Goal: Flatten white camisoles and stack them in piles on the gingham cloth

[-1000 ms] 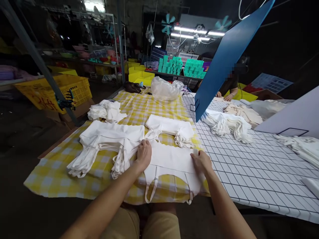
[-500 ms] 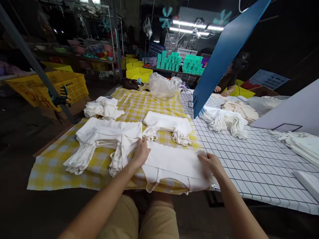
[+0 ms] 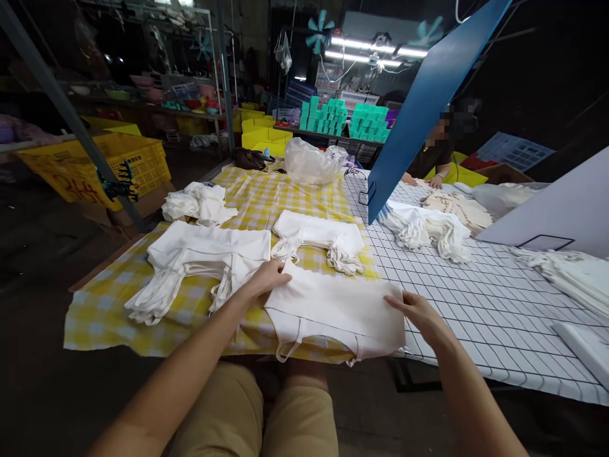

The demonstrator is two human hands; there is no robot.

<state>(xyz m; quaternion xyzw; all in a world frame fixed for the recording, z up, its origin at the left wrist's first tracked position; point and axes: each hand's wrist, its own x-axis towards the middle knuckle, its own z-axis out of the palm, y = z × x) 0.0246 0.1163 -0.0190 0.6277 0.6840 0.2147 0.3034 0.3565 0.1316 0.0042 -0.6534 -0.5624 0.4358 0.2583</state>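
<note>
A white strappy garment (image 3: 333, 308) lies flat at the near edge of the table, half on the yellow checked cloth (image 3: 109, 308). My left hand (image 3: 266, 276) rests on its upper left corner, fingers pressed down. At its right edge my right hand (image 3: 416, 311) touches the fabric with fingers spread. Its thin straps hang over the table's front edge. Left of it lies a stack of similar white garments (image 3: 200, 257). Behind it sits a smaller folded stack (image 3: 321, 235).
A crumpled white pile (image 3: 200, 202) and a clear plastic bag (image 3: 311, 162) lie further back. A tilted blue board (image 3: 428, 101) stands over the white grid tabletop (image 3: 485, 304). Another person's hands (image 3: 421, 181) work behind it, beside more white garment piles (image 3: 423, 228). Yellow crates (image 3: 109, 165) stand left.
My right hand slid rightward along the garment to its right edge. The left hand shifted slightly up to the garment's top left corner. The camera view dropped a little.
</note>
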